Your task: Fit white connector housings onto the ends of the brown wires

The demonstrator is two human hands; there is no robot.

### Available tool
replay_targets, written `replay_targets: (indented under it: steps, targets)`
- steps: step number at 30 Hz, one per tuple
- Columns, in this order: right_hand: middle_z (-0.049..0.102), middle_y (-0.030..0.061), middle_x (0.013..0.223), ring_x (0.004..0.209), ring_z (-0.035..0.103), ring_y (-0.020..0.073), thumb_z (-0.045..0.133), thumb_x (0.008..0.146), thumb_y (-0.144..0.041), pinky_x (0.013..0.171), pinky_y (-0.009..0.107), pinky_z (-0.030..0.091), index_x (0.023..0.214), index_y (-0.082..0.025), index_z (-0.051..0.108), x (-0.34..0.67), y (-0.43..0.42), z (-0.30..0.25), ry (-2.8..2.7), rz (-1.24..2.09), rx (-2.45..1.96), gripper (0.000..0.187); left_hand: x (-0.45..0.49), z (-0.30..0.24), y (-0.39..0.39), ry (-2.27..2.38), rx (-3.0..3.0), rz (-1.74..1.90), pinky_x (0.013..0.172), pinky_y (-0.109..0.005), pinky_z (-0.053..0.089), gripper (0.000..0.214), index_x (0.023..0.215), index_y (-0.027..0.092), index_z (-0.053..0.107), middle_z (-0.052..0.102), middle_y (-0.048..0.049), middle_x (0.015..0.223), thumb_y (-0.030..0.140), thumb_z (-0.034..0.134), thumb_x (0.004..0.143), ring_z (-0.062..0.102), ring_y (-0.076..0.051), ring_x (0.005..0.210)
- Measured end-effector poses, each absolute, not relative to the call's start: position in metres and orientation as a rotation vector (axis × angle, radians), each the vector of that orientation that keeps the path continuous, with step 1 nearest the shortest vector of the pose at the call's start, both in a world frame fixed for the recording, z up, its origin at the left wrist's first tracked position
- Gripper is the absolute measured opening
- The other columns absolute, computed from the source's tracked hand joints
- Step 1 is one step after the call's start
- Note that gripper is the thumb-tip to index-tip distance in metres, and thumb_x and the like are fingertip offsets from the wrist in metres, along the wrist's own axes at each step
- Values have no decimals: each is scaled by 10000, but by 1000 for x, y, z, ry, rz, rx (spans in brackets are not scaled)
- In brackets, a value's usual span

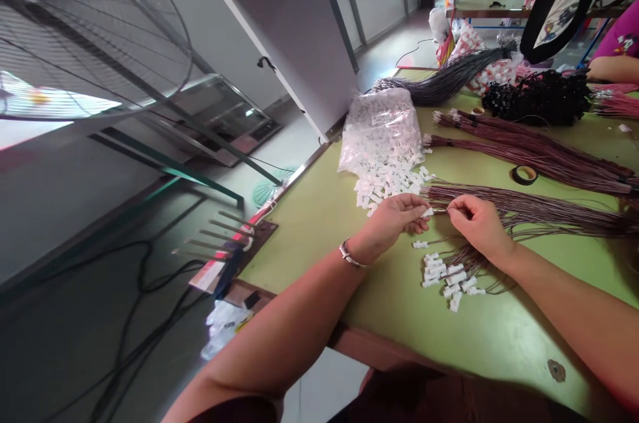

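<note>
Between thumb and fingers, my left hand (402,215) pinches a small white plastic connector housing (428,212). My right hand (476,223) is closed on a thin wire, whose metal end (440,211) points at the housing; whether the tip is inside it I cannot tell. Just beyond both hands lies a bundle of brown wires (529,206). Loose white housings (384,183) spill from a clear plastic bag (379,120) past my left hand. Nearer me, below my right hand, several wires carry white housings (449,276) on their ends.
More brown wire bundles (524,143), a roll of black tape (524,174), a heap of black parts (544,96) and grey wires (449,76) lie farther back on the green table (309,230). A pronged rack (234,236) sits at the left edge. Another person's arm (614,68) shows at right.
</note>
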State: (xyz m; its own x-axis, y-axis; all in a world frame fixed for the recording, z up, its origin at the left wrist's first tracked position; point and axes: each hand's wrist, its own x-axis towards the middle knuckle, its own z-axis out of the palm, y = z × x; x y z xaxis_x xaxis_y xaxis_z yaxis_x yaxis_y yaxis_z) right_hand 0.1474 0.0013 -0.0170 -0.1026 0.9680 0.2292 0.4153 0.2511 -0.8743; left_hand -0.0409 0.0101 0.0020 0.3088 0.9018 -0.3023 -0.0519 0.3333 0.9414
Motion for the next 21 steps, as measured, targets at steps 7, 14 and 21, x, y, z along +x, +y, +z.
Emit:
replay_targets:
  steps: [7,14,21]
  targets:
    - [556,-21,547,494,458,101,514,730,-251,505,221,362,680,-175,602,146,2,-16,-1770,683,-1304,127,-42,-1,12,1075,1059,803,525,-180,466,221,755,102,645,653,-27,577,309,721,738,581,-67,494]
    - [602,-2,591,532,512,122,498,747,-241,564,238,400,691,-186,590,147,2,-18,-1788,534,-1332,121,-37,-1,6,1181,1249,856,592,-209,508,228,881,127,687,669,-1,606,188,745,670,620,-97,579]
    - [608,6,630,572,521,133,500,749,-219,584,245,398,727,-199,580,143,-2,-18,-1885,556,-1304,85,-22,-8,2,1187,1246,936,585,-232,530,104,766,125,656,653,8,577,153,704,678,611,-96,529]
